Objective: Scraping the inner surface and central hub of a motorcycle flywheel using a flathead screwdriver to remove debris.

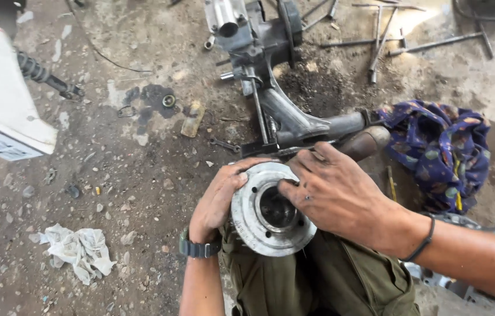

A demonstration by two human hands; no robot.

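A round metal hub [259, 222] with a flange, bolt holes and a dark central bore rests on my lap, over olive trousers. My left hand [219, 196], with a watch at the wrist, grips the hub's left rim. My right hand [335, 190], greasy and with a black band at the wrist, lies across its right side, thumb at the edge of the bore. Just beyond the hub lies a large grey metal knuckle and arm assembly [282, 111] on the dirty ground.
A blue patterned cloth [440, 146] lies at the right. A crumpled white rag [77, 248] sits at the lower left. Several metal rods [399, 41] lie at the top right. A white vehicle body panel [1, 111] and a coiled part fill the upper left.
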